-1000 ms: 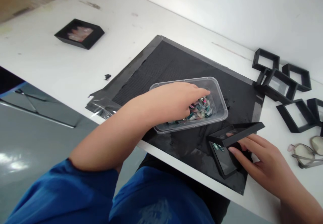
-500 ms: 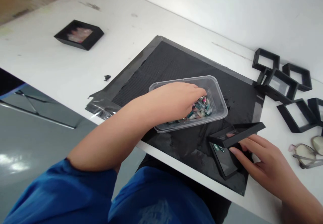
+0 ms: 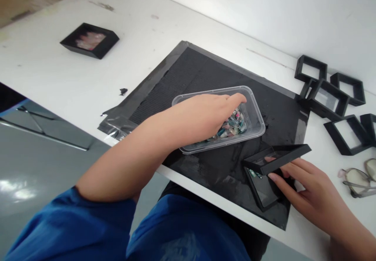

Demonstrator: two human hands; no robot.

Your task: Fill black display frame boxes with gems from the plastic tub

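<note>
As I watch from afar, left hand (image 3: 213, 114) inside a clear plastic tub (image 3: 256, 125) of glossy pieces (image 3: 235, 127), its hold I cannot tell, open black display frame (image 3: 274, 167) near the tub, right hand (image 3: 313, 188) pinching its raised half, eyeglasses (image 3: 357, 182) at far right.

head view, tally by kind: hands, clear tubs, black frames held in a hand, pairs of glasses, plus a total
Hands: 2 (left hand, right hand)
Clear tub: 1
Held black frame: 1
Glasses: 1 pair
Total: 5
</note>
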